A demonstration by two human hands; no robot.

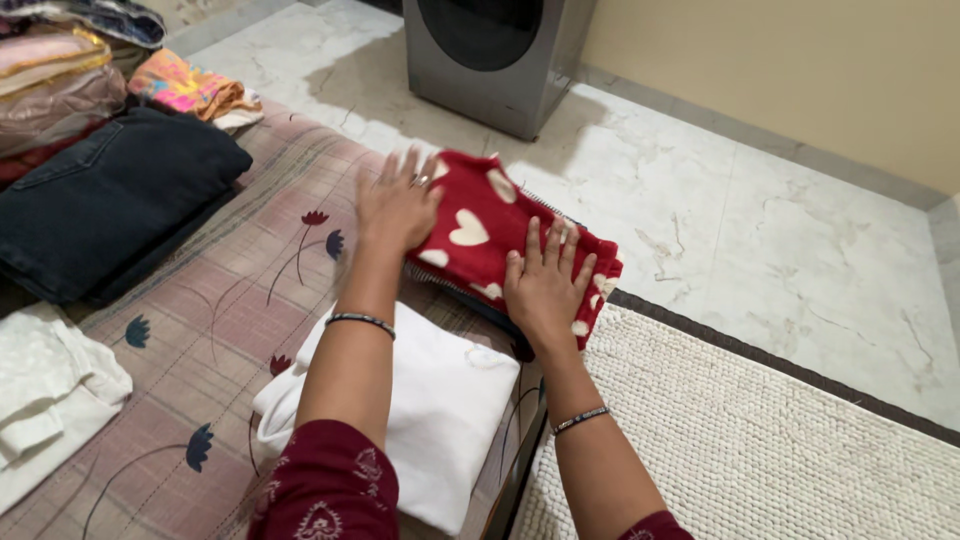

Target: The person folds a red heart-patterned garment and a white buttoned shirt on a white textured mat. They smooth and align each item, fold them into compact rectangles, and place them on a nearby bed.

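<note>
A folded red fleece cloth with white hearts [478,232] lies at the edge of the bed. My left hand [397,200] rests flat on its left end, fingers spread, a ring on one finger. My right hand [545,283] presses flat on its right part, fingers apart. Both wrists wear thin bangles, and both sleeves are maroon. A folded white garment [440,400] lies just in front of the red cloth, under my forearms.
A dark denim pile [110,195] and a stack of coloured clothes [60,70] sit at the back left of the flowered bedsheet [230,300]. Another white garment [45,390] lies at the left. A grey washing machine [495,55] stands on marble floor; a cream rug [740,450] lies at right.
</note>
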